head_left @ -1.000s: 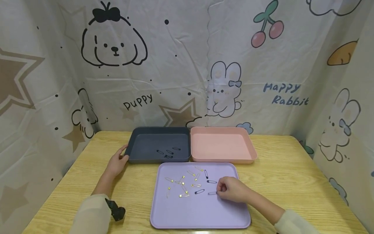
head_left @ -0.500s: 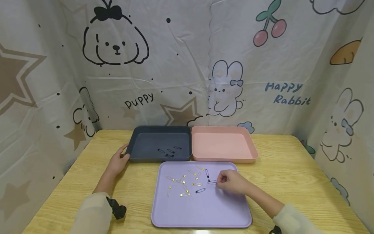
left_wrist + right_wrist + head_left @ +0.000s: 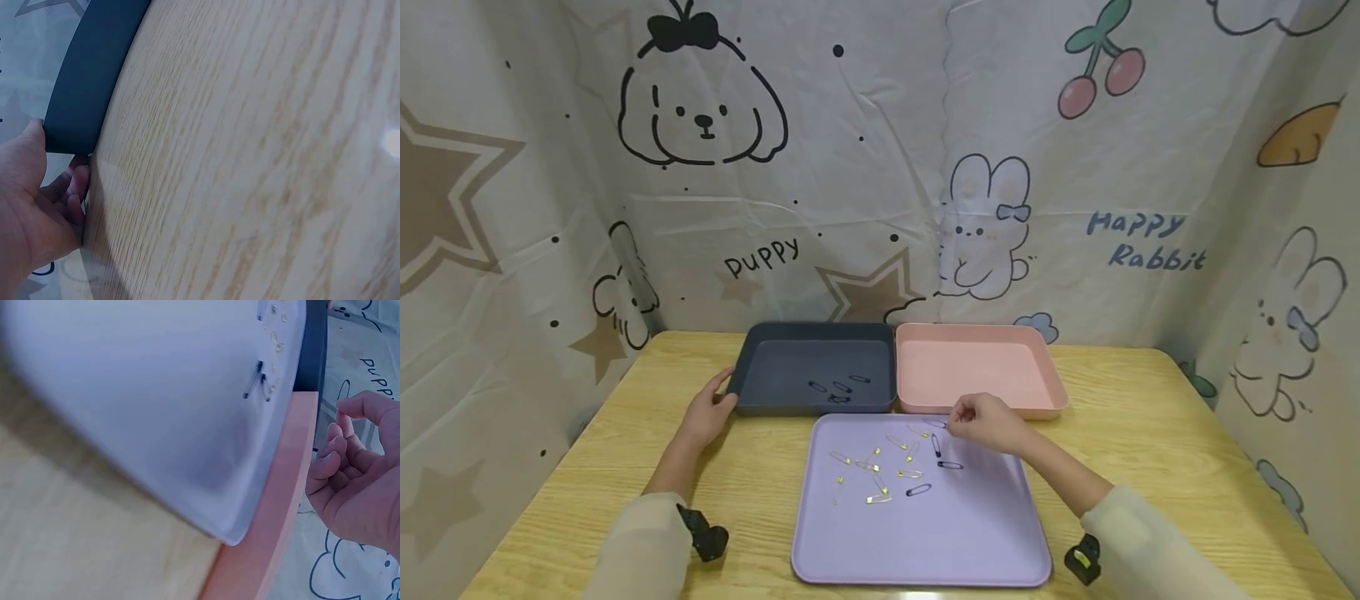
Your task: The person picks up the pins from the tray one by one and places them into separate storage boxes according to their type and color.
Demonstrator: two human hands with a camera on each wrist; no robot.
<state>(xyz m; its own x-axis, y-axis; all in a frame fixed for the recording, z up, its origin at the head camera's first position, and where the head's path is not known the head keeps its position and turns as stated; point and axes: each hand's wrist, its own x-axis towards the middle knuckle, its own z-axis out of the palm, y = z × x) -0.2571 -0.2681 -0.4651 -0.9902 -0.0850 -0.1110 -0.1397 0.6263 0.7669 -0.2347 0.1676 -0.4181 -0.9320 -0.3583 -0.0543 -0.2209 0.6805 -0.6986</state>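
Note:
My right hand pinches a black safety pin between thumb and index finger, above the far right part of the lilac tray. On that tray lie several gold safety pins and a few black safety pins. My left hand holds the near left corner of the dark blue-grey tray; in the left wrist view the thumb touches its wall and the other fingers are curled beside it. Inside the dark tray, several black safety pins lie towards the front right.
A pink tray stands against the dark tray's right side, behind the lilac one. All rest on a wood-grain table. A patterned cloth hangs behind and at both sides.
My right hand has lifted the black safety pin and carried it away from me, towards the lilac tray's far edge. My left hand keeps its place at the dark tray's corner.

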